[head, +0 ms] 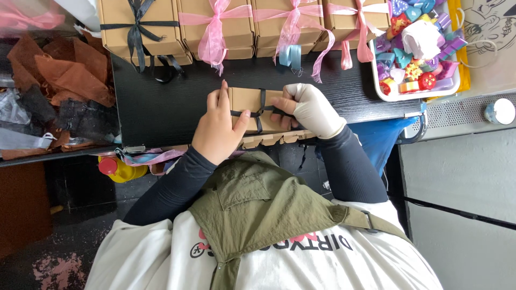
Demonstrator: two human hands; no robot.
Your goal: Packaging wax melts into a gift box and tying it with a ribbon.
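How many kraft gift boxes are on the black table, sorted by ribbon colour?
Black ribbon: 2, one at the back left and one held between the left hand and the gloved right hand.
Pink ribbon: 3 at the back.
Total: 5 on the black table. Stacked boxes beneath may be hidden.

One small brown cardboard box crossed by black ribbon (257,108) is sitting at the frame's centre. Four larger brown cardboard boxes are lining the top edge: one tied with black ribbon (138,24), three tied with pink ribbon (215,24). One white tray of colourful trinkets (416,94) is showing at upper right. One yellow bottle with a red cap (115,167) is standing at lower left.
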